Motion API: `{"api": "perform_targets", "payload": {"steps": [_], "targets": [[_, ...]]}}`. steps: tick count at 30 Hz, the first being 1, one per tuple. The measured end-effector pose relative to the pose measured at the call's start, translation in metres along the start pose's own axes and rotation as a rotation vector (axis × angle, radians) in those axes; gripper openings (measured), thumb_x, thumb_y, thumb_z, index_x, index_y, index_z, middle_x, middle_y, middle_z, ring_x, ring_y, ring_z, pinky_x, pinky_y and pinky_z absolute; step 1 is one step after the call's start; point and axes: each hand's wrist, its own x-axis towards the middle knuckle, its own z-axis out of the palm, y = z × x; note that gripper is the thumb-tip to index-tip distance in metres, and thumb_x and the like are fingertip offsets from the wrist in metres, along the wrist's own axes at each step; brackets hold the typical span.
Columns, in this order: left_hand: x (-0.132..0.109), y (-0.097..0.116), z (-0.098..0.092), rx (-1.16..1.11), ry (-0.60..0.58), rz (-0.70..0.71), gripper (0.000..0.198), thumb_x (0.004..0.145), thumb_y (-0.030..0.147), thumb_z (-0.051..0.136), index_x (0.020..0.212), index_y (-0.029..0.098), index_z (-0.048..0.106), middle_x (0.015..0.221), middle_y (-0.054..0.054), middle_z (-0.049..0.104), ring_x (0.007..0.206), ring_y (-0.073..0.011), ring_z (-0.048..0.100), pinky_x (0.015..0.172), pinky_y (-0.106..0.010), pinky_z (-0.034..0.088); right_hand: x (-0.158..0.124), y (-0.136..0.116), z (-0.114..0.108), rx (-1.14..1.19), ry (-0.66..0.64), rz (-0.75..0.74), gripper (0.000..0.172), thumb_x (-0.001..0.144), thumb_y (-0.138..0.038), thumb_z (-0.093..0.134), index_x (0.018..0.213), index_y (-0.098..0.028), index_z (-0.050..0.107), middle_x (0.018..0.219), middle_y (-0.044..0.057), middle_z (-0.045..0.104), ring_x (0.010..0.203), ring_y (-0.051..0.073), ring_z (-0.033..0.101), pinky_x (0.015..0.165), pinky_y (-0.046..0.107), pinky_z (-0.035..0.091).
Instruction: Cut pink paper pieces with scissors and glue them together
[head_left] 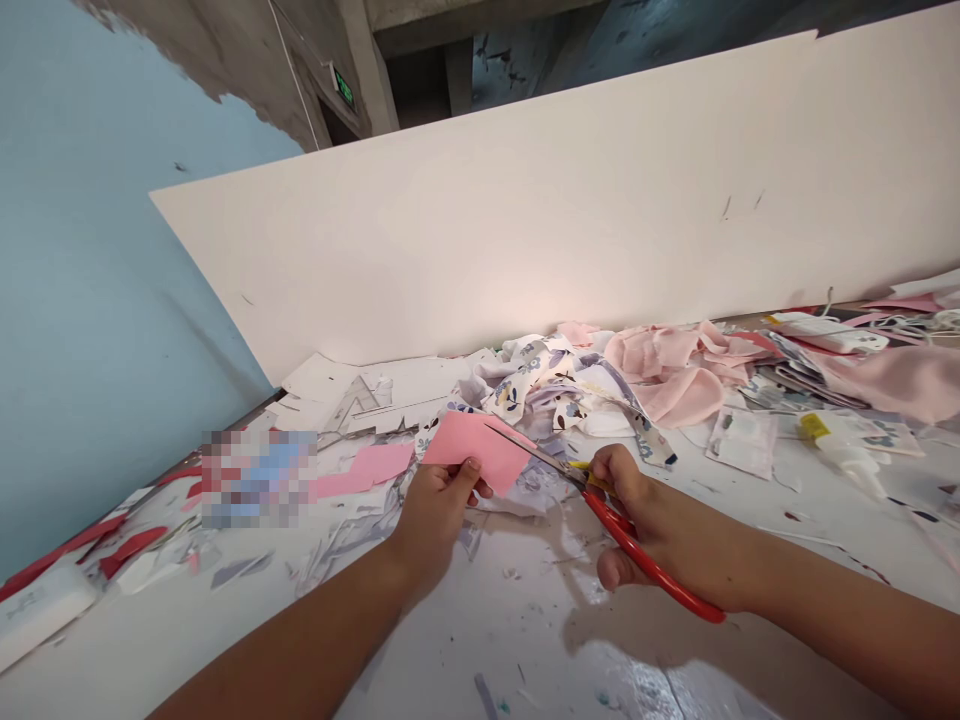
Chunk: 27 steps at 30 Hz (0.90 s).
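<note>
A piece of pink paper (474,445) is pinched between the thumb and fingers of my left hand (439,500), raised a little above the table. My right hand (652,520) grips a pair of scissors (630,545) with red handles. Their blades point left and lie at the right part of the pink paper; whether they are cutting into it I cannot tell. Left of my left hand lies another pink paper piece (381,464). Behind the scissors is a heap of floral fabric scraps (540,375).
A white panel (480,220) stands along the table's back. Pink cloth (675,365) lies at back right, near a white bottle with a yellow cap (844,455). Red scraps (131,550) and paper offcuts are strewn at left. The white tabletop (465,650) carries small snippets.
</note>
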Motion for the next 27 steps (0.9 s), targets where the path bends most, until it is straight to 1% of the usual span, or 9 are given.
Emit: {"api": "perform_targets", "payload": {"steps": [2, 5, 7, 9, 15, 19, 24, 27], "targets": [[-0.0002, 0.0007, 0.0000, -0.004, -0.008, 0.000, 0.036, 0.073, 0.048, 0.046, 0.060, 0.016, 0.056, 0.061, -0.001, 0.058, 0.057, -0.0109, 0.046, 0.057, -0.023, 0.037, -0.0002, -0.0016, -0.0008, 0.012, 0.001, 0.016, 0.041, 0.064, -0.034, 0.058, 0.083, -0.023, 0.023, 0.061, -0.007, 0.047, 0.052, 0.011, 0.039, 0.051, 0.024, 0.034], [-0.0003, 0.0006, -0.0004, -0.029, -0.022, 0.003, 0.036, 0.073, 0.048, 0.047, 0.063, 0.015, 0.057, 0.061, -0.002, 0.058, 0.058, -0.0113, 0.047, 0.057, -0.024, 0.038, -0.0002, -0.0037, -0.0019, 0.045, -0.019, 0.037, 0.034, 0.068, -0.027, 0.053, 0.081, -0.023, 0.022, 0.062, -0.006, 0.056, 0.054, 0.012, 0.043, 0.054, 0.025, 0.035], [0.0000, -0.0006, -0.0009, -0.036, -0.032, -0.003, 0.037, 0.072, 0.049, 0.047, 0.063, 0.015, 0.057, 0.061, -0.003, 0.058, 0.059, -0.0119, 0.047, 0.057, -0.024, 0.038, 0.0000, -0.0046, -0.0020, 0.058, -0.024, 0.029, 0.029, 0.071, -0.024, 0.049, 0.079, -0.023, 0.021, 0.065, -0.005, 0.061, 0.058, 0.013, 0.047, 0.057, 0.025, 0.035], [0.0006, -0.0021, -0.0014, -0.033, -0.030, -0.021, 0.038, 0.072, 0.050, 0.047, 0.061, 0.015, 0.057, 0.061, -0.004, 0.057, 0.059, -0.0122, 0.047, 0.057, -0.024, 0.037, 0.0003, -0.0048, -0.0017, 0.067, -0.024, 0.021, 0.026, 0.073, -0.024, 0.046, 0.077, -0.023, 0.020, 0.067, -0.005, 0.064, 0.061, 0.014, 0.049, 0.058, 0.026, 0.035], [0.0022, -0.0024, -0.0019, -0.071, -0.041, -0.036, 0.037, 0.071, 0.048, 0.049, 0.058, 0.014, 0.055, 0.058, -0.003, 0.055, 0.057, -0.0117, 0.046, 0.057, -0.024, 0.037, 0.0009, -0.0023, -0.0020, 0.064, 0.008, 0.050, 0.030, 0.072, -0.030, 0.049, 0.073, -0.023, 0.020, 0.068, -0.004, 0.063, 0.056, 0.014, 0.048, 0.054, 0.026, 0.036], [0.0026, -0.0012, -0.0024, -0.100, -0.047, -0.050, 0.036, 0.071, 0.046, 0.050, 0.056, 0.014, 0.055, 0.055, -0.003, 0.054, 0.056, -0.0115, 0.046, 0.058, -0.024, 0.037, 0.0004, -0.0018, -0.0018, 0.102, -0.006, 0.040, 0.023, 0.077, -0.027, 0.042, 0.072, -0.023, 0.020, 0.071, -0.003, 0.064, 0.057, 0.013, 0.051, 0.053, 0.025, 0.036], [0.0027, -0.0006, -0.0037, -0.177, -0.065, -0.064, 0.032, 0.070, 0.044, 0.052, 0.060, 0.014, 0.055, 0.057, -0.002, 0.053, 0.055, -0.0116, 0.048, 0.057, -0.024, 0.040, 0.0010, 0.0001, -0.0003, 0.110, 0.002, 0.031, 0.022, 0.077, -0.029, 0.041, 0.071, -0.022, 0.020, 0.072, 0.000, 0.065, 0.057, 0.014, 0.052, 0.052, 0.025, 0.036], [0.0030, -0.0003, -0.0047, -0.185, -0.080, -0.067, 0.032, 0.071, 0.044, 0.051, 0.059, 0.014, 0.054, 0.055, -0.002, 0.052, 0.053, -0.0113, 0.048, 0.057, -0.024, 0.040, 0.0020, 0.0009, -0.0007, 0.109, -0.003, 0.025, 0.021, 0.078, -0.027, 0.040, 0.071, -0.022, 0.021, 0.073, -0.001, 0.065, 0.058, 0.014, 0.052, 0.052, 0.025, 0.036]]}}
